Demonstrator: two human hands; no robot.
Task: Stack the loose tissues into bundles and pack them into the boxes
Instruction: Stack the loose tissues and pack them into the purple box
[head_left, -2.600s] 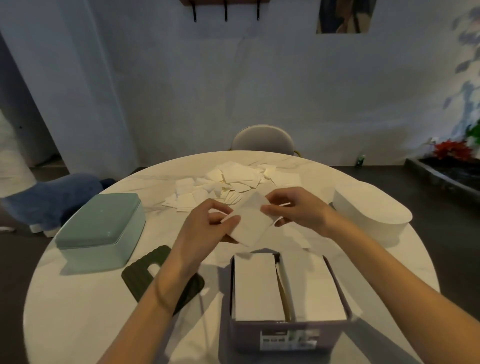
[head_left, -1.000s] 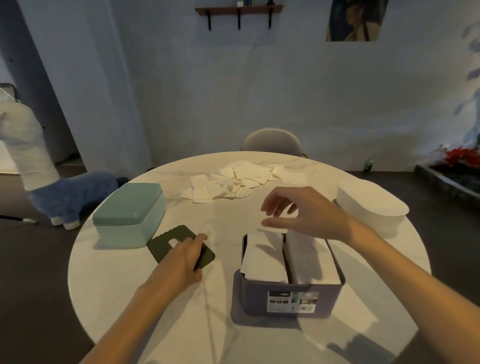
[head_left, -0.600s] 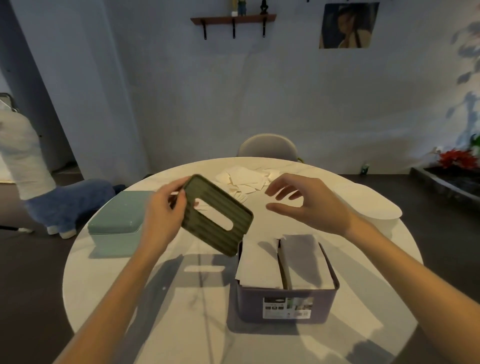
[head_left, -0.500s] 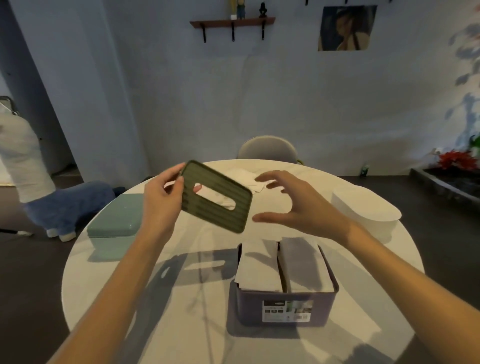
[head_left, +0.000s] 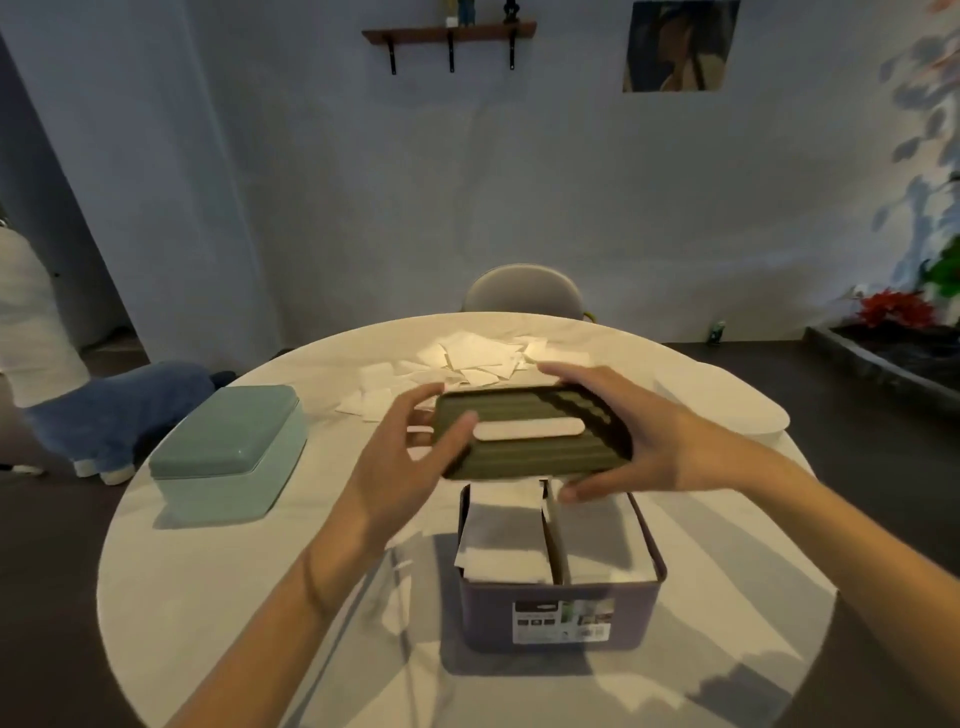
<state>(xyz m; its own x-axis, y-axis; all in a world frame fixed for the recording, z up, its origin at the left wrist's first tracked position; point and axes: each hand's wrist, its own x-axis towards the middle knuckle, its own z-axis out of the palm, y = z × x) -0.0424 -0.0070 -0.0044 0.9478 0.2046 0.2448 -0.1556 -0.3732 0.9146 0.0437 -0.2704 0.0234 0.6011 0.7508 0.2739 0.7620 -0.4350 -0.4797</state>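
1. While my left hand (head_left: 400, 462) and right hand (head_left: 644, 447) grip the ribbed lid (head_left: 530, 434) just above the purple box (head_left: 561, 597), its two tissue bundles (head_left: 506, 540) sit packed
2. Loose tissues (head_left: 467, 364) beyond the box remain unstacked

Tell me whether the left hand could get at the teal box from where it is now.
Probably yes, once free. The left hand grips one end of the dark green lid, held with the right hand above the purple box. The teal box sits on its left, with bare table between.
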